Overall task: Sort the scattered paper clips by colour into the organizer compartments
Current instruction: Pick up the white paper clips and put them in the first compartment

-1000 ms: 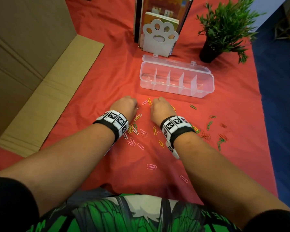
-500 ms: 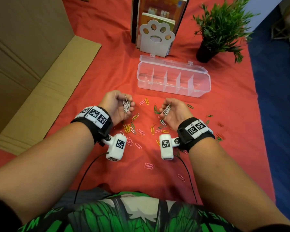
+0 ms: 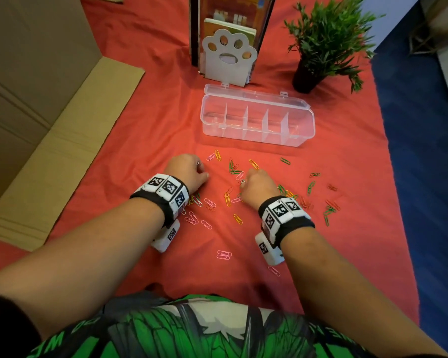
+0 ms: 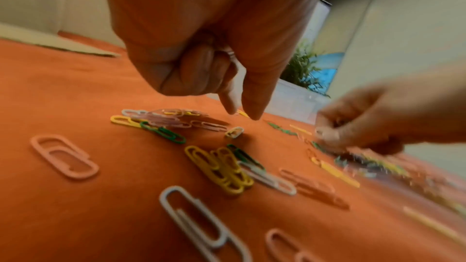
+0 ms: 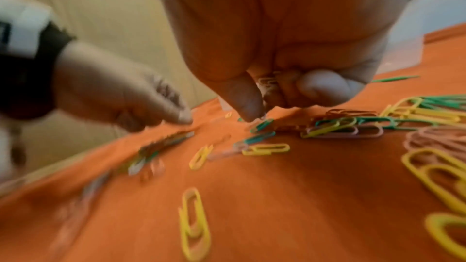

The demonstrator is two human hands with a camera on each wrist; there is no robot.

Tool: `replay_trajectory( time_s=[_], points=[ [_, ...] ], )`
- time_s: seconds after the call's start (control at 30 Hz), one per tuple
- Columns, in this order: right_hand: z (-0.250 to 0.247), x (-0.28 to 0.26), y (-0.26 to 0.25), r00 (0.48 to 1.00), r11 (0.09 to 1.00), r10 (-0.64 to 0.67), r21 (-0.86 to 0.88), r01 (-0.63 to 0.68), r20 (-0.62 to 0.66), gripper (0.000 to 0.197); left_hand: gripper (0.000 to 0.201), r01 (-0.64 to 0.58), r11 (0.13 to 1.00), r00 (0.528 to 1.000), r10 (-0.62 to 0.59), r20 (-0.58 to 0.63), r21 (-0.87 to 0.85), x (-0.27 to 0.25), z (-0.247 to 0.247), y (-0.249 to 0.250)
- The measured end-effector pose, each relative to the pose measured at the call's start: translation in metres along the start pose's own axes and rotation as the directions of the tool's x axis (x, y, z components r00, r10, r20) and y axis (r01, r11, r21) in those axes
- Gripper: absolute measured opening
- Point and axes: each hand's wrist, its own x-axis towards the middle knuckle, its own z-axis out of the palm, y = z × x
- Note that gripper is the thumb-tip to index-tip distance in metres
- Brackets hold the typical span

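Dozens of paper clips (image 3: 230, 200) in pink, yellow, green, white and red lie scattered on the red cloth (image 3: 150, 130) covering the counter, nearer the person than the clear organizer (image 3: 258, 117). That box sits open, its lid back, and what its compartments contain is hard to make out. The left hand (image 3: 185, 171) is down among the clips with its fingers curled into the palm and its forefinger and thumb pointing at the cloth; something metallic glints inside the curl (I cannot tell whether it is clips). The right hand (image 3: 258, 184) has its grip closed on a few pale clips (image 5: 268, 83), thumb tip touching the cloth beside a green clip (image 5: 262, 126). Behind the organizer stand a paw-shaped bookend (image 3: 229, 58) with books and a potted plant (image 3: 326, 40). Flattened cardboard (image 3: 44, 130) lies at the left.
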Motion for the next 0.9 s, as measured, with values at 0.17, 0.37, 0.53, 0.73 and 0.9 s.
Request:
replay_trajectory(
  time_s=[0.17, 0.37, 0.53, 0.73, 0.9],
  points=[
    [-0.01, 0.004, 0.001, 0.998, 0.909, -0.015, 0.417, -0.012, 0.06, 0.028, 0.015, -0.031, 0.995, 0.998, 0.026, 0.057, 0.094, -0.001, 0.003, 0.002],
    [-0.013, 0.001, -0.008, 0.982, 0.638, -0.081, 0.766, -0.08, 0.17, 0.028, 0.026, -0.009, 0.996, 0.994, -0.001, 0.108, 0.09, 0.002, -0.002, -0.008],
    [-0.03, -0.003, -0.02, 0.937, 0.083, -0.094, 0.94, -0.331, 0.338, 0.021, 0.014, -0.101, 0.979, 0.992, 0.084, 0.099, 0.179, -0.005, 0.003, -0.001],
    [-0.055, 0.0, -0.022, 0.971, 0.126, -0.077, 0.968, -0.217, 0.228, 0.026, 0.02, 0.13, 0.964, 0.984, -0.098, 0.147, -0.231, 0.004, -0.003, 0.012],
    [-0.067, 0.01, -0.015, 0.994, 0.262, 0.024, 0.959, -0.109, 0.107, 0.026, 0.021, 0.496, 0.206, 0.868, -0.141, 0.476, -0.844, 0.019, -0.042, 0.027]
  ],
)
